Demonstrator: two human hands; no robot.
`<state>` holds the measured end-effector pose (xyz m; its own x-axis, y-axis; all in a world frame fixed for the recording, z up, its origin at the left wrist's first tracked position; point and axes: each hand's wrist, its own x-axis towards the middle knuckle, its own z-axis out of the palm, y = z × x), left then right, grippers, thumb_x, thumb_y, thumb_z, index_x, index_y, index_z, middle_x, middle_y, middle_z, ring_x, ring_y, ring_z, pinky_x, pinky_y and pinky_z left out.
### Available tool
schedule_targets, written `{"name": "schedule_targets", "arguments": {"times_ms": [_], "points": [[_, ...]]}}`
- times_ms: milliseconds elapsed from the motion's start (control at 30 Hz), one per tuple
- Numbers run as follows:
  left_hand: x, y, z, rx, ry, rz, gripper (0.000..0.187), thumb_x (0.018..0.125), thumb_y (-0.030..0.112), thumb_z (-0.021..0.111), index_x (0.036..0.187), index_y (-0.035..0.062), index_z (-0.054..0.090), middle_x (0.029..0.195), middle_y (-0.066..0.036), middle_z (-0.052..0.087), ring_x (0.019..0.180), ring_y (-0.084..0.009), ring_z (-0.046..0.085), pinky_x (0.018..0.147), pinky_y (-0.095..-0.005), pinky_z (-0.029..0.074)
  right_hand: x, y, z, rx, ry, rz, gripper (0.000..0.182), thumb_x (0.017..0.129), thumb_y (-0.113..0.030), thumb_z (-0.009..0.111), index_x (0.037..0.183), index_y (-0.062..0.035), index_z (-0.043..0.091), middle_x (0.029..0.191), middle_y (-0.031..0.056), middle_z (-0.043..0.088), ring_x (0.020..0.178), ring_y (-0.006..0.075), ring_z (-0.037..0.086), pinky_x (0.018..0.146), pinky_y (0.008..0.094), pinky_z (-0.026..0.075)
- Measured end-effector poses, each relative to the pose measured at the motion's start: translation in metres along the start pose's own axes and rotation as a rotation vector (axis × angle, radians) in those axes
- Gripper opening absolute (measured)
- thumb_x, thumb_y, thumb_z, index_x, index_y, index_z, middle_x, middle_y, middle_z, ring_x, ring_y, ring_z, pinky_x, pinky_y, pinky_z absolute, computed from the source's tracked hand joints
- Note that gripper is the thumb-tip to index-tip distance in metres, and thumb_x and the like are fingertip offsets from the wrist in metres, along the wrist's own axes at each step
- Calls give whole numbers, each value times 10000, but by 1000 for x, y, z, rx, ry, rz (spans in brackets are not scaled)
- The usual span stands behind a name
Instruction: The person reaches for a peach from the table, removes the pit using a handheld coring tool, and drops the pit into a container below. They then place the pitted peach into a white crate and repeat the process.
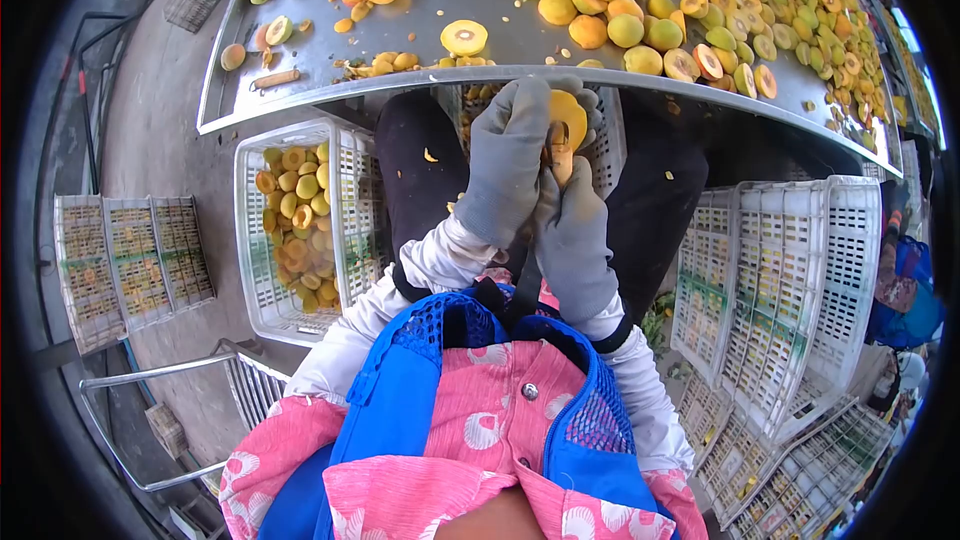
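Both of my hands wear grey gloves and meet just below the near edge of the metal table [420, 15]. My left hand [505, 160] is closed around a yellow peach half [570, 118], its fingers wrapping behind the fruit. Against the cut face sits a tool with a wooden handle [562, 168], gripped by my right hand [575, 240]; its working end is mostly hidden in the peach. Under my hands, partly covered, is a crate [608, 155] between my knees.
Many whole and halved peaches [740, 15] spread over the table, heaped at the right. A wooden-handled tool [275, 80] lies near its left corner. A white crate [245, 240] of peach halves stands at my left. Stacked crates [765, 280] stand at my right, with a metal-framed chair [160, 375] lower left.
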<state>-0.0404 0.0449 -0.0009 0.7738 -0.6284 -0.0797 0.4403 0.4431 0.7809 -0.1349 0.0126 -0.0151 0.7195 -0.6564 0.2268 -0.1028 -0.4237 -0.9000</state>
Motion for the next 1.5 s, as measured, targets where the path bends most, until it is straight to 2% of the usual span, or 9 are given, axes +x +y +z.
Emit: {"name": "schedule_targets", "arguments": {"times_ms": [300, 400, 467, 900, 1033, 1100, 1167, 1233, 1500], "points": [[4, 2, -6, 141, 48, -24, 435, 1010, 365, 487, 1078, -36, 640, 966, -132, 686, 844, -204, 680, 782, -329, 579, -4, 15, 6, 100, -224, 263, 252, 979, -238, 525, 983, 6, 460, 733, 296, 584, 735, 513, 574, 529, 491, 425], [4, 5, -3, 201, 86, -89, 412, 1014, 335, 486, 1040, -42, 650, 934, -129, 686, 807, -195, 678, 757, -326, 582, -5, 21, 8, 223, -199, 198, 270, 994, -292, 502, 973, -23, 485, 691, 209, 597, 572, 413, 589, 475, 428, 418], [5, 3, -5, 220, 61, -51, 398, 1015, 318, 483, 1023, -41, 655, 919, -126, 685, 796, -193, 676, 744, -325, 584, 12, -25, -16, 551, -441, 850, 281, 1020, -337, 437, 965, -76, 524, 655, -9, 501, 470, 113, 466, 426, 277, 405], [17, -4, -64, -299, 85, -440, 494, 1016, 413, 439, 1193, -36, 544, 1008, -167, 666, 887, -247, 665, 770, -371, 571, 24, 13, -18, 1397, -948, 976, 464, 987, -591, 340, 851, -159, 440, 583, -79, 293, 397, 27, 194, 324, 201, 192], [-29, 61, -155, 602, 465, 1, 215, 920, 125, 586, 1067, -17, 654, 1035, -154, 677, 785, -233, 676, 696, -345, 572, 27, 41, -24, 1405, -816, 1039, 459, 995, -579, 336, 863, -158, 460, 574, -81, 280, 400, 27, 197, 326, 196, 203], [-37, 95, -191, 1966, 668, 602, 170, 821, 98, 668, 961, 5, 695, 1055, -162, 657, 828, -238, 654, 731, -346, 525, 36, 47, -22, 1410, -795, 1100, 452, 1003, -567, 333, 863, -160, 471, 569, -75, 288, 398, 39, 208, 341, 201, 201], [-7, 98, -193, 1729, 501, 733, 271, 810, 149, 694, 1040, 9, 672, 1102, -160, 632, 902, -270, 639, 812, -372, 510, 41, 43, -11, 1297, -747, 1106, 429, 1013, -539, 342, 865, -158, 472, 564, -72, 290, 396, 46, 214, 345, 213, 200], [34, 81, -120, 1388, 492, 419, 393, 814, 244, 696, 1114, -1, 628, 1127, -186, 620, 953, -341, 632, 857, -418, 498, 49, 25, -7, 1092, -711, 1184, 405, 1016, -510, 357, 863, -151, 465, 572, -68, 296, 398, 49, 218, 355, 226, 216], [163, 42, -106, 1969, 11, -152, 362, 813, 308, 702, 1057, 52, 624, 986, -179, 683, 940, -359, 651, 819, -444, 512, 61, 34, -11, 685, -446, 927, 288, 1007, -372, 486, 912, -100, 500, 588, -29, 421, 437, 58, 377, 387, 242, 310]]}}
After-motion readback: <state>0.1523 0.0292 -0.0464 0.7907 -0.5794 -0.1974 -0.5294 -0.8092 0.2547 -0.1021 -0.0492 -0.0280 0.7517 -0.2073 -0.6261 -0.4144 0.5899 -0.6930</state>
